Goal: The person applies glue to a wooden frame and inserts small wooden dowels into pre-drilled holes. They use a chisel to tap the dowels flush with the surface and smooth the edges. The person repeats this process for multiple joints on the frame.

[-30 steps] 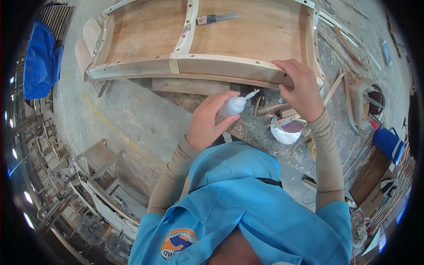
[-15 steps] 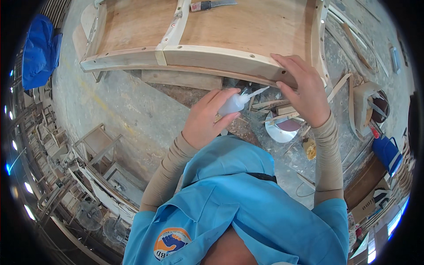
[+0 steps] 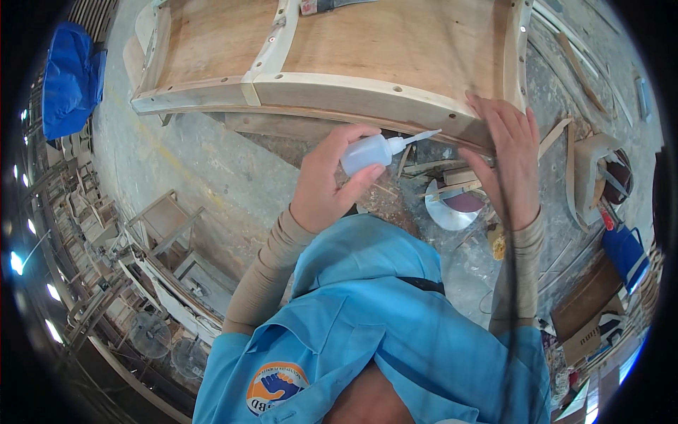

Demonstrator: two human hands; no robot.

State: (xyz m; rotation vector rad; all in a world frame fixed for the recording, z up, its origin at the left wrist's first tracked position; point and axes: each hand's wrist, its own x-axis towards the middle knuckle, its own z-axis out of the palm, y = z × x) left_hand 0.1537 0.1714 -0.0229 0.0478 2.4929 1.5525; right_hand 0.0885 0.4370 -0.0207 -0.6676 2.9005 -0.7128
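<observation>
My left hand point(image 3: 332, 173) is wrapped round a translucent white squeeze bottle point(image 3: 367, 155). The bottle lies tilted, its narrow nozzle pointing right, close below the near rail of a curved wooden frame point(image 3: 339, 93). At the right end of that rail is my right hand point(image 3: 515, 152), fingers stretched out and thumb apart, holding nothing. Its fingertips are at the rail's top edge; whether they touch it I cannot tell. Wooden panels fill the frame, a pale crosspiece divides it, and holes dot the rails.
A knife-like tool with a worn handle point(image 3: 319, 6) lies on the panel at the top. Wood strips and a round disc point(image 3: 453, 206) litter the floor below the rail. A blue bag point(image 3: 68, 83) stands far left. A dark blurred cord point(image 3: 510, 283) hangs across the right side.
My right hand has shifted right and down along the rail, its fingers straighter. The bottle has turned to show more of its side, its nozzle further right. A dark blurred cord has come into view.
</observation>
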